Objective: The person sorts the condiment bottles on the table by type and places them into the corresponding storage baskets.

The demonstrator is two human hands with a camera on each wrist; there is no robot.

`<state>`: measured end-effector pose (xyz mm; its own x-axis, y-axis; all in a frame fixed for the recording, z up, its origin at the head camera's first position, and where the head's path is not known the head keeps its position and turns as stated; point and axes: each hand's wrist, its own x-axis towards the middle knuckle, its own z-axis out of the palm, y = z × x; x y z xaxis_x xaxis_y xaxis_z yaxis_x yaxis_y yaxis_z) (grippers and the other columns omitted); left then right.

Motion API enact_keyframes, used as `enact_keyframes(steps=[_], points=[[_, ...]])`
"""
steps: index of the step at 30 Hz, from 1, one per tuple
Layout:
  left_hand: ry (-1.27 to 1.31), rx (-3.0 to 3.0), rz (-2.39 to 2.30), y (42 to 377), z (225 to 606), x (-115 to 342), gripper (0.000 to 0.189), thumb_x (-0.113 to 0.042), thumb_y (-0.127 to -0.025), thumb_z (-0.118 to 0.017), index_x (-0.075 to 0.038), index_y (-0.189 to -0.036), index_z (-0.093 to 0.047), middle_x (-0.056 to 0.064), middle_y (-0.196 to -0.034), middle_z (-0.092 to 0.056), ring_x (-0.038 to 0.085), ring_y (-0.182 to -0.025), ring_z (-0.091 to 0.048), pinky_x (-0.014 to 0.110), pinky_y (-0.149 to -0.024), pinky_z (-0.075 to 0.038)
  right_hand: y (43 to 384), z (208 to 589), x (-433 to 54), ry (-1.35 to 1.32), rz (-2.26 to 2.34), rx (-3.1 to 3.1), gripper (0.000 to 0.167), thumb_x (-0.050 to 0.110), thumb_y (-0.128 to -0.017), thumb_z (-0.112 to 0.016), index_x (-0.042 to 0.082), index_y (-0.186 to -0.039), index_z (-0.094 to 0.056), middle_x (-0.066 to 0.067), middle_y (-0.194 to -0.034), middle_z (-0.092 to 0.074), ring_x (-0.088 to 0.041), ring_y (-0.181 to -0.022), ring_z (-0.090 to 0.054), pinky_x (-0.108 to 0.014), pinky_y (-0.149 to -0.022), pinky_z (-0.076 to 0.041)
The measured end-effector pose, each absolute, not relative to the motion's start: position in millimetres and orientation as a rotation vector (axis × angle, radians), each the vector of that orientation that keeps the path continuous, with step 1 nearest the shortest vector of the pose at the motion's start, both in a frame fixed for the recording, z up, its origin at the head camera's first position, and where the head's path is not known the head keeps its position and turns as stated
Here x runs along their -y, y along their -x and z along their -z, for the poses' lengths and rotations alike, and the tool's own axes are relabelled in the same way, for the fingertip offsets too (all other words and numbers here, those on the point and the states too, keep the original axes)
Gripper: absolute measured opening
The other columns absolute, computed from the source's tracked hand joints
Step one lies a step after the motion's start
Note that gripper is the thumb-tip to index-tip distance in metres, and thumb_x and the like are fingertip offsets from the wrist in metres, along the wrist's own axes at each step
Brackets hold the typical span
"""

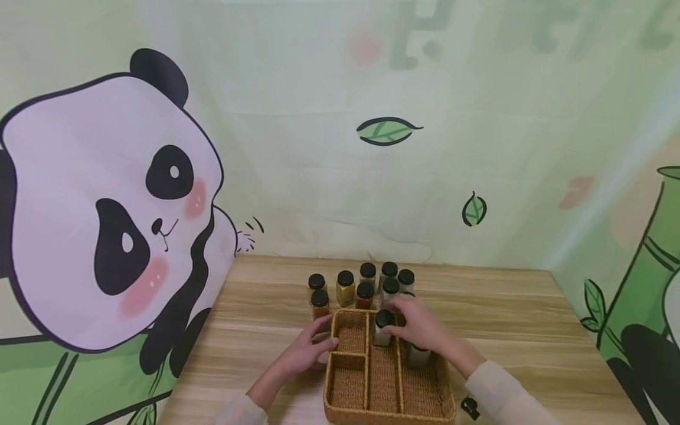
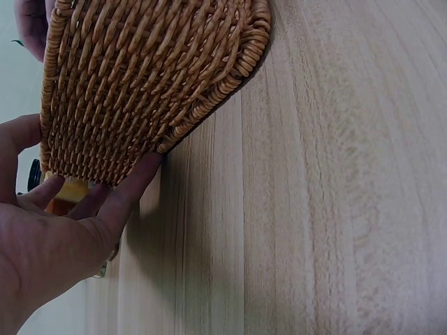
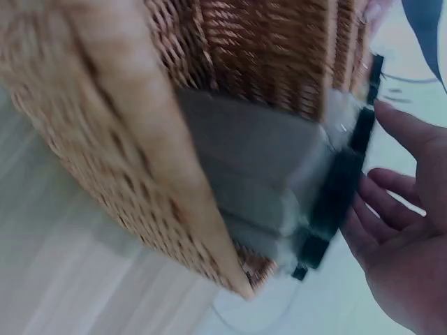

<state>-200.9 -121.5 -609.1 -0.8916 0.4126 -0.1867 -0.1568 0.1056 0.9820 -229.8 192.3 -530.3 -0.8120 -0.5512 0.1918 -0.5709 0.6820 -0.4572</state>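
A brown woven basket [image 1: 366, 354] with divided compartments sits on the table. My left hand [image 1: 305, 351] holds its left side, thumb on the rim and fingers against the outer wall [image 2: 140, 91]. Above the middle compartment's far end, my right hand [image 1: 419, 324] pinches a black-lidded spice jar [image 1: 381, 337] by its lid. That jar stands upright there. Another jar [image 1: 418, 357] stands in the right compartment, partly under the hand. Several lidded jars [image 3: 251, 146] stand side by side in the right wrist view, which is blurred.
Behind the basket stand several black-lidded jars, among them a yellow one [image 1: 345, 289], a red one [image 1: 364, 297] and a clear one [image 1: 389, 289]. A small black object [image 1: 470, 407] lies right of the basket. A panda-printed cloth [image 1: 319, 177] hangs behind the wooden table [image 1: 504, 319].
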Motion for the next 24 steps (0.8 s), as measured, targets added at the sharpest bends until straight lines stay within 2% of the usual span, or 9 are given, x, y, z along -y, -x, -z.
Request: enact_keyframes(steps=[7, 11, 24], points=[[-0.240, -1.975, -1.845, 201, 611, 121, 0.070, -0.023, -0.107, -0.065, -0.011, -0.166, -0.030, 0.028, -0.167, -0.028, 0.057, -0.149, -0.032, 0.054, -0.088, -0.064, 240, 510, -212, -0.860, -0.984, 2.870, 0.048, 0.019, -0.095, -0.082, -0.007, -0.132, -0.066, -0.023, -0.126, -0.069, -0.042, -0.115, -0.067, -0.057, -0.097, -0.058], [-0.246, -1.981, -1.839, 201, 611, 121, 0.068, -0.021, -0.108, -0.063, -0.012, -0.166, -0.030, 0.026, -0.166, -0.029, 0.056, -0.149, -0.031, 0.054, -0.088, -0.064, 247, 507, -221, -0.786, -1.037, 2.851, 0.043, 0.016, -0.095, -0.082, -0.007, -0.129, -0.067, -0.024, -0.125, -0.070, -0.043, -0.115, -0.066, -0.062, -0.100, -0.055], [-0.247, -1.981, -1.840, 200, 609, 122, 0.069, -0.023, -0.107, -0.065, -0.012, -0.166, -0.031, 0.026, -0.167, -0.029, 0.056, -0.150, -0.030, 0.053, -0.088, -0.064, 270, 531, -230, -0.679, -0.899, 2.947, 0.048, 0.019, -0.093, -0.083, -0.006, -0.131, -0.068, -0.021, -0.125, -0.068, -0.040, -0.115, -0.066, -0.057, -0.096, -0.058]])
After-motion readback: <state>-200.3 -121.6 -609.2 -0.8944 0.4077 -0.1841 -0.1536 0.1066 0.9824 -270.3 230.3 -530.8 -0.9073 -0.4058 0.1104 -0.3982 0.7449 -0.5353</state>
